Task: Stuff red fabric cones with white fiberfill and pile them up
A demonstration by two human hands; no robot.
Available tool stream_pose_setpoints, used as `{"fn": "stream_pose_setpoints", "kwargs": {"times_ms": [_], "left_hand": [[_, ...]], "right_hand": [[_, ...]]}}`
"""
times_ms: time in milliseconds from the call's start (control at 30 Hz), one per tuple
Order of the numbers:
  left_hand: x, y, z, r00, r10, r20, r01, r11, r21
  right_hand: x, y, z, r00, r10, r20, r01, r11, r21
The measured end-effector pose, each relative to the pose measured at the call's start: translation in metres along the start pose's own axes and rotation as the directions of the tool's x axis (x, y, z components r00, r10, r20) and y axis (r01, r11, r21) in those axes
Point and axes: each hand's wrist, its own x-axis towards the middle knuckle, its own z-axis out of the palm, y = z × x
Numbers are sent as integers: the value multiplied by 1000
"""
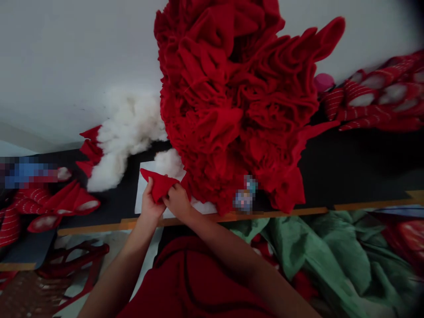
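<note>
Both my hands meet at the near edge of a dark table [347,168]. My left hand [149,204] and my right hand [178,201] are each closed on the same small red fabric piece [158,183], a pointed cone-like shape held just above a white sheet [142,194]. A clump of white stuffing [168,162] lies right behind the piece. A tall heap of empty red fabric pieces [238,101] rises directly to the right of my hands.
A larger mound of white stuffing [126,132] lies at the back left. Stuffed red pieces with white stripes lie at the left [49,203] and far right [380,101]. Green cloth [318,247] hangs below the table edge. A red chair [73,260] stands lower left.
</note>
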Motion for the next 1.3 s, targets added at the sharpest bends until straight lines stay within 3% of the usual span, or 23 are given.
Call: {"fn": "stream_pose_setpoints", "kwargs": {"times_ms": [167,300,367,467,567,767,967,1067,1300], "left_hand": [[-5,3,2,998,42,-41,-42,999,-1],[-10,1,-1,999,41,3,-41,999,-11],[-10,0,-3,999,7,49,-7,1000,-4],[-8,3,-7,994,-25,106,23,1000,21],[-6,8,-9,996,34,86,-37,999,35],[-8,13,-4,996,73,44,-75,996,48],[-13,14,5,987,4,162,-26,991,133],[-10,16,4,990,0,144,-19,992,125],[-1,20,-6,995,40,96,-47,996,69]], "right_hand": [[-6,-5,-8,997,-52,57,49,997,63],[0,-5,-18,982,-113,149,93,987,133],[3,-4,-22,975,-82,205,55,990,133],[1,-5,-24,982,26,186,-48,992,115],[-5,-6,-23,983,76,165,-91,992,83],[-11,-7,-22,958,-95,272,88,995,39],[5,-13,-38,906,-120,405,52,983,174],[8,-15,-43,908,-105,406,44,987,156],[-10,-14,-28,928,-180,326,195,981,-14]]}}
